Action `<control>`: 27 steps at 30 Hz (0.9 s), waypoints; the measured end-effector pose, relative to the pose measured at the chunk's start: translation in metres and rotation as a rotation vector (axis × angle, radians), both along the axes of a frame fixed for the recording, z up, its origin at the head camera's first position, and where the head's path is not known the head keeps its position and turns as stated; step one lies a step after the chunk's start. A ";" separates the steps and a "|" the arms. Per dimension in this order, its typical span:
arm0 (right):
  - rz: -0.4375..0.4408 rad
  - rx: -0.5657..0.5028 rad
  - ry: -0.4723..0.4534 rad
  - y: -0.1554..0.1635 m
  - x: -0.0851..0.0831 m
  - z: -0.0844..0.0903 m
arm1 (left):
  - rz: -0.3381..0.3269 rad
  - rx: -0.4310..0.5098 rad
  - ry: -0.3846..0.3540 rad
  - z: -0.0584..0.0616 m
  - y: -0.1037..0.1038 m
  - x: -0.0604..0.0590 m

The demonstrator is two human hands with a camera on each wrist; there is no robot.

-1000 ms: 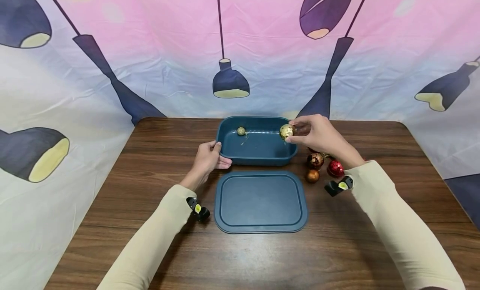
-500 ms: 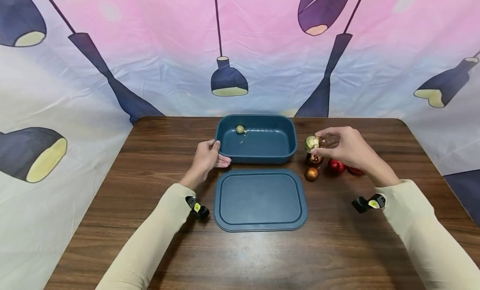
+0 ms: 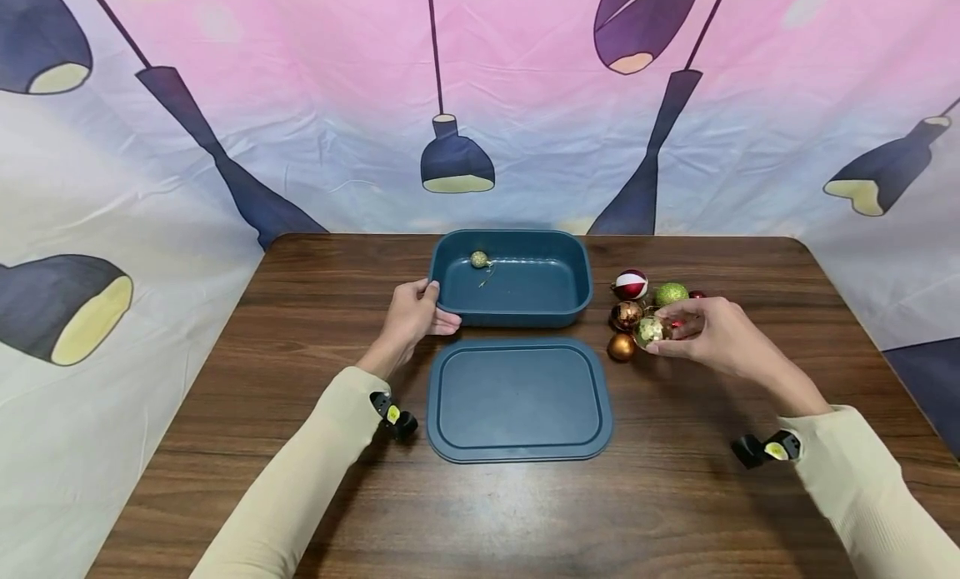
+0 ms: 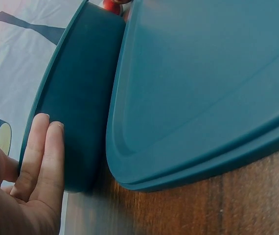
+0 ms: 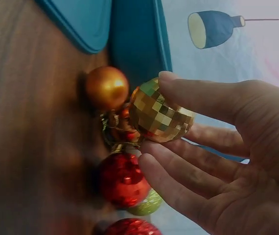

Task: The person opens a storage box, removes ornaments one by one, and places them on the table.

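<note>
**Baubles counted beside one open box**

Baubles number seven in all, as far as the head view shows. One small gold-green bauble [image 3: 479, 259] lies inside the single teal box [image 3: 512, 312], near its far left corner. The other six sit on the wooden table [image 3: 300, 329] to the right of the box: a red-and-white one [image 3: 632, 284], a green glitter one [image 3: 671, 293], a dark bronze one [image 3: 626, 315], a plain orange-gold one [image 3: 621, 346], a red one mostly hidden behind the hand, and the faceted gold bauble [image 3: 650, 330].

The right hand [image 3: 712, 337] pinches that faceted gold bauble [image 5: 161, 111] between thumb and fingertips, low among the cluster; whether it touches the table cannot be told.

The left hand [image 3: 412, 316] grips the box's near left corner, thumb over the rim and fingers [image 4: 44, 156] flat against the outer wall.

One teal lid [image 3: 519, 400] lies flat on the table just in front of the box.
</note>
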State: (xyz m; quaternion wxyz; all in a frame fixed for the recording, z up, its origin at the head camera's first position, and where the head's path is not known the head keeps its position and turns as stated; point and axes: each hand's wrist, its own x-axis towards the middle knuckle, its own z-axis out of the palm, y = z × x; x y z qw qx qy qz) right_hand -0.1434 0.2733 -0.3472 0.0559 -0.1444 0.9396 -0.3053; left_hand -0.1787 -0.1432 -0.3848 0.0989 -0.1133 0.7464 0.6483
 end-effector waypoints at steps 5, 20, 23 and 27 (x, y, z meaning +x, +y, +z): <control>0.009 -0.025 -0.035 0.004 0.006 -0.011 | -0.002 0.002 0.002 -0.001 -0.001 0.000; 0.023 -0.017 -0.050 0.006 0.013 -0.031 | 0.000 -0.007 0.005 -0.001 -0.001 0.000; 0.027 -0.027 -0.060 0.006 0.013 -0.032 | 0.000 -0.005 0.004 -0.001 -0.001 0.000; 0.035 -0.044 -0.064 0.005 0.013 -0.032 | 0.000 -0.003 0.003 0.000 -0.001 0.001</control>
